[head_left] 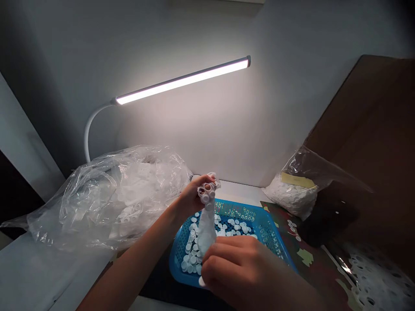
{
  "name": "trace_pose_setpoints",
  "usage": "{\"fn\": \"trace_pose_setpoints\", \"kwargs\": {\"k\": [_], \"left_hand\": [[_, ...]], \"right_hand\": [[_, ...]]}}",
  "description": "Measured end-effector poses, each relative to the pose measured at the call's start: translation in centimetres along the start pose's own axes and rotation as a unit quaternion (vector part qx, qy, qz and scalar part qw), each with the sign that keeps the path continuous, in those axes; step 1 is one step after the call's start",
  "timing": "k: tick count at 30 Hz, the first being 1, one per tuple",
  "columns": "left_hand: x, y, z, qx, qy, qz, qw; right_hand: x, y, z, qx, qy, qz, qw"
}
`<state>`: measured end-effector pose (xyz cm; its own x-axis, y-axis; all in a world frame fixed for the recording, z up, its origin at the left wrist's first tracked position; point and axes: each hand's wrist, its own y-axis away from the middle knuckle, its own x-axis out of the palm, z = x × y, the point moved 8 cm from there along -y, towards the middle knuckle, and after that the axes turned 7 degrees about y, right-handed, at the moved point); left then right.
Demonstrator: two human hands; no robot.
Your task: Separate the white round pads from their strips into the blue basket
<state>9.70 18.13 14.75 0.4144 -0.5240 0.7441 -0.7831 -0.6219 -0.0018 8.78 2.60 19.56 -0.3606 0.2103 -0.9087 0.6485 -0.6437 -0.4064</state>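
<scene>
My left hand (195,193) is closed around the upper end of a white plastic piece with round caps and ring-shaped holes (207,194). The piece hangs down over a blue plastic basket (177,270), its lower part blurred. At that lower end my right hand (235,263) has its fingers curled and pressed together. A small white edge shows beneath its fingertips; what they grip is mostly hidden. Many loose white round caps (193,260) lie in the basket below both hands.
A large clear bag of white pieces (139,185) stands at left, under a lit lamp (181,81). To the right are a bag of small white pieces (288,198), a few loose caps (293,229), perforated white sheets (379,276) and a brown cardboard panel (372,142).
</scene>
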Motion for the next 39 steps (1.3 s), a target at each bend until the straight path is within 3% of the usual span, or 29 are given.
{"fn": "trace_pose_setpoints", "kwargs": {"k": [2, 6, 10, 19, 25, 32, 39], "left_hand": [[0.0, 0.1, 0.3, -0.02, -0.011, 0.002, 1.0], [0.7, 0.6, 1.3, -0.043, -0.034, 0.018, 0.998], [1.2, 0.8, 2.0, -0.055, -0.053, 0.024, 0.997], [0.9, 0.4, 2.0, -0.047, -0.065, 0.01, 0.997], [0.2, 0.0, 2.4, -0.05, -0.083, -0.001, 0.995], [-0.3, 0.0, 2.8, -0.05, -0.093, -0.026, 0.994], [-1.2, -0.4, 1.5, -0.042, -0.007, -0.05, 0.998]], "right_hand": [[0.1, 0.0, -0.8, 0.026, -0.003, -0.007, 1.0], [-1.9, 0.7, -4.9, 0.152, 0.015, -0.105, 0.983], [-2.9, 0.9, -6.9, 0.197, 0.044, -0.149, 0.968], [-2.8, 0.6, -6.7, 0.168, 0.07, -0.172, 0.968], [-1.0, 0.7, -7.1, 0.131, 0.061, -0.103, 0.984], [-0.2, 0.7, -7.1, 0.142, 0.053, -0.05, 0.987], [-0.8, 0.4, -6.2, 0.11, 0.117, -0.08, 0.984]]}}
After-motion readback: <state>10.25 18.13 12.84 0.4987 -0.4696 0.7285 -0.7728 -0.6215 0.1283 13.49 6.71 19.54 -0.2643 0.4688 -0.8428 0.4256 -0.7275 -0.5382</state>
